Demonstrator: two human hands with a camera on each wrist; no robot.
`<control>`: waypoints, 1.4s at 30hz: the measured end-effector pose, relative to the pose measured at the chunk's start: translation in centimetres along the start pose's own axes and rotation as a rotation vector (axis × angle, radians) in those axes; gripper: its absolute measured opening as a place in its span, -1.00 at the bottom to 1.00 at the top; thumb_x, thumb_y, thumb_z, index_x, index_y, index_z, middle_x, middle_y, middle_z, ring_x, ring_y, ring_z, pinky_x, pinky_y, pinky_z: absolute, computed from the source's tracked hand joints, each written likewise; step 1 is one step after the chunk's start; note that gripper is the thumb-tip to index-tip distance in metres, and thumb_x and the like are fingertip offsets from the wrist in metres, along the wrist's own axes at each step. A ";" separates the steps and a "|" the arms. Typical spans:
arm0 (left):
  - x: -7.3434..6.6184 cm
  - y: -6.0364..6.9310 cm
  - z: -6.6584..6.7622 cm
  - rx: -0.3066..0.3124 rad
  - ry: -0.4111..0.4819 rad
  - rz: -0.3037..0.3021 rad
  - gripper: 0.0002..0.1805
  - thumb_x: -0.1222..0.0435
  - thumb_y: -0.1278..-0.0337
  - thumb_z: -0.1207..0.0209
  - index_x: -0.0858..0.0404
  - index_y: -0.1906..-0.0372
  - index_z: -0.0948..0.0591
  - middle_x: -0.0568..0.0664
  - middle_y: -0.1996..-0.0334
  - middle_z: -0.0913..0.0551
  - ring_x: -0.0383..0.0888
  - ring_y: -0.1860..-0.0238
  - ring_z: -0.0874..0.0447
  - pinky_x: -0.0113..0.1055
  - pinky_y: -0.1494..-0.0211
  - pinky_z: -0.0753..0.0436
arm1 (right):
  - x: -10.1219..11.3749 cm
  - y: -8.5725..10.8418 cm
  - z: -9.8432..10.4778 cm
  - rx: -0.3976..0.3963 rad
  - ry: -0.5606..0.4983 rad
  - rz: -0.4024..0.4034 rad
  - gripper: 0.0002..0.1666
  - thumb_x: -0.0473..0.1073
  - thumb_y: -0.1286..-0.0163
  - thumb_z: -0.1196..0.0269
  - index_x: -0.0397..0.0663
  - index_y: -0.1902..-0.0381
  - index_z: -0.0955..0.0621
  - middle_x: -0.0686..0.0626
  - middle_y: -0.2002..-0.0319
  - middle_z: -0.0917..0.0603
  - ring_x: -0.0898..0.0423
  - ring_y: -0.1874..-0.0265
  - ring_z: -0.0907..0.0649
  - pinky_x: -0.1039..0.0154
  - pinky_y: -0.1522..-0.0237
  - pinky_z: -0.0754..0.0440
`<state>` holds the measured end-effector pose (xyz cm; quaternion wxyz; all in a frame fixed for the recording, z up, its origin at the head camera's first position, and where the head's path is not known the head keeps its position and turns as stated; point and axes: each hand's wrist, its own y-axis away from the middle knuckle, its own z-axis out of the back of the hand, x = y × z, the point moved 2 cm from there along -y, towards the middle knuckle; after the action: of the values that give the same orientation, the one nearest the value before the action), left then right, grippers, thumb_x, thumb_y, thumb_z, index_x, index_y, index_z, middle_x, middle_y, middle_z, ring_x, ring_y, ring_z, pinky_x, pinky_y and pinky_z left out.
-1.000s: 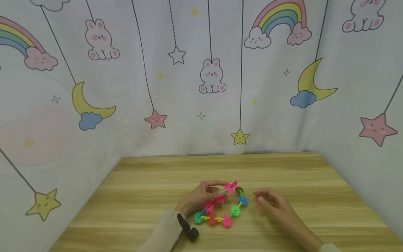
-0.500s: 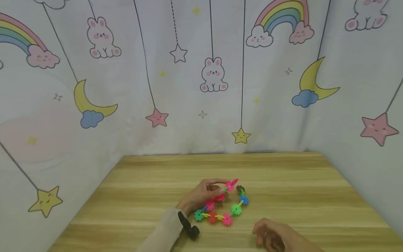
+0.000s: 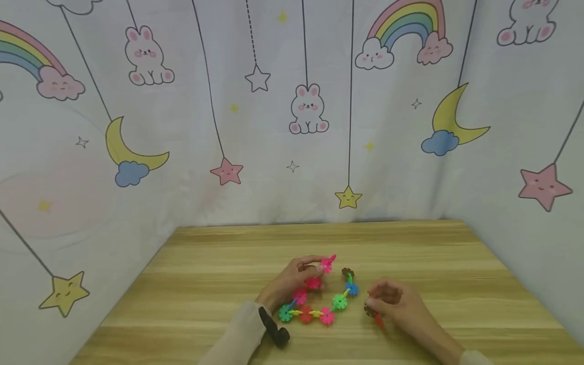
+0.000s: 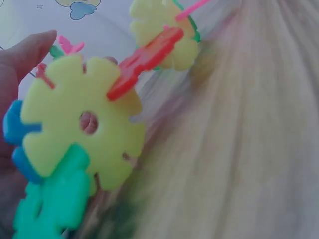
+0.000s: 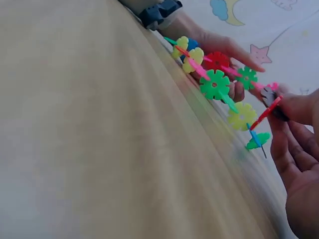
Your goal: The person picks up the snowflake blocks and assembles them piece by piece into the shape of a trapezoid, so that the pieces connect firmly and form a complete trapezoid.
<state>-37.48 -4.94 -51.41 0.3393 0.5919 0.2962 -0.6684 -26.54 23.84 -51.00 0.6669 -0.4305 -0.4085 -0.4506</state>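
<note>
My left hand (image 3: 292, 279) grips one end of a chain of interlocking plastic snowflake discs (image 3: 306, 314), near a pink disc (image 3: 326, 265). The chain curves in an unclosed ring, its other end a brown disc (image 3: 348, 272). To the right of it, my right hand (image 3: 397, 304) pinches a separate joined pair: a dark disc (image 5: 268, 95) between thumb and fingers and a red disc (image 5: 266, 112) slotted into it. Close up in the left wrist view, a yellow disc (image 4: 55, 119) joins a green disc (image 4: 55, 206), with part of the left hand (image 4: 12, 74) behind.
A wood-grain table (image 3: 219, 248) lies under both hands. Behind it hangs a curtain (image 3: 264, 132) printed with rabbits, stars and moons. A black strap (image 3: 274, 328) sits on the left wrist.
My right hand first drew back toward the near edge without visible discs, then came forward again holding the dark and red pair. The pink end in my left hand shifted slightly left.
</note>
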 end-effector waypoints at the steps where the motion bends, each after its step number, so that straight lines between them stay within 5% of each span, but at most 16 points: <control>1: 0.0 -0.1 0.0 -0.004 0.007 -0.006 -0.51 0.07 -0.60 -0.17 0.09 -0.47 -0.59 -0.01 -0.12 -0.76 -0.21 -0.02 -0.69 -0.31 -0.22 -0.65 | 0.0 -0.6 -0.2 -0.026 -0.006 -0.024 -0.65 -0.18 -0.43 -0.47 -0.30 -0.01 -0.67 0.06 0.17 -0.85 0.22 0.19 -0.84 0.31 0.09 -0.78; 5: -0.2 -0.2 -0.1 0.007 -0.022 -0.041 -0.57 0.07 -0.62 -0.16 0.03 -0.42 -0.64 -0.10 0.03 -0.80 -0.26 0.07 -0.68 -0.33 -0.20 -0.62 | -0.4 -3.1 -1.0 -0.122 -0.028 -0.032 -0.63 -0.17 -0.39 -0.51 -0.34 0.02 -0.69 -0.02 0.19 -0.86 0.22 0.22 -0.83 0.32 0.12 -0.78; 10: -0.7 -0.2 -0.2 -0.009 -0.092 -0.064 -0.58 0.01 -0.62 -0.14 0.01 -0.37 -0.69 -0.18 -0.39 -0.68 -0.31 -0.32 -0.55 -0.25 -0.48 -0.46 | -0.6 -6.4 -1.9 -0.231 -0.073 -0.025 -0.64 -0.11 -0.36 -0.55 -0.25 0.08 -0.71 0.05 0.23 -0.85 0.27 0.22 -0.79 0.37 0.11 -0.73; 18: -0.4 -0.2 -0.6 -0.059 -0.106 -0.042 -0.52 0.00 -0.58 -0.18 0.29 -0.20 -0.77 0.08 -0.19 -0.78 -0.28 -0.10 -0.65 -0.31 -0.33 -0.53 | -0.2 -10.1 -3.2 -0.318 -0.207 0.004 -0.65 -0.19 -0.35 -0.55 -0.34 0.09 -0.71 0.19 0.37 -0.85 0.28 0.41 -0.73 0.34 0.36 -0.67; 28: -0.5 -0.2 -0.2 -0.045 -0.060 -0.040 -0.55 0.01 -0.56 -0.21 0.27 -0.18 -0.78 -0.17 0.48 -0.78 -0.25 0.11 -0.74 -0.34 -0.21 -0.58 | 0.3 -11.3 -3.7 -0.292 -0.216 0.058 -0.67 -0.23 -0.34 -0.55 -0.36 0.09 -0.71 0.22 0.37 -0.85 0.29 0.44 -0.75 0.35 0.37 -0.68; 34: -0.6 -0.2 -0.1 -0.011 -0.043 -0.041 -0.54 0.03 -0.58 -0.20 0.34 -0.17 -0.74 -0.18 0.46 -0.77 -0.25 0.27 -0.76 -0.35 -0.17 -0.61 | 0.8 -11.4 -3.8 -0.289 -0.199 0.075 -0.67 -0.25 -0.34 -0.54 -0.40 0.10 -0.71 0.10 0.34 -0.87 0.29 0.45 -0.74 0.36 0.37 -0.67; 42: -0.6 -0.2 -0.1 -0.010 -0.045 -0.035 -0.55 0.05 -0.60 -0.19 0.33 -0.19 -0.74 -0.17 0.49 -0.76 -0.24 0.22 -0.75 -0.36 -0.14 -0.62 | 1.0 -11.5 -4.3 -0.347 -0.213 0.037 -0.68 -0.25 -0.33 -0.55 -0.39 0.12 -0.72 0.14 0.39 -0.85 0.28 0.44 -0.74 0.37 0.33 -0.69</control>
<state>-37.55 -4.64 -50.83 0.3369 0.5699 0.3021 -0.6859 -36.55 17.01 -48.97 0.5441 -0.5915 -0.3850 -0.4538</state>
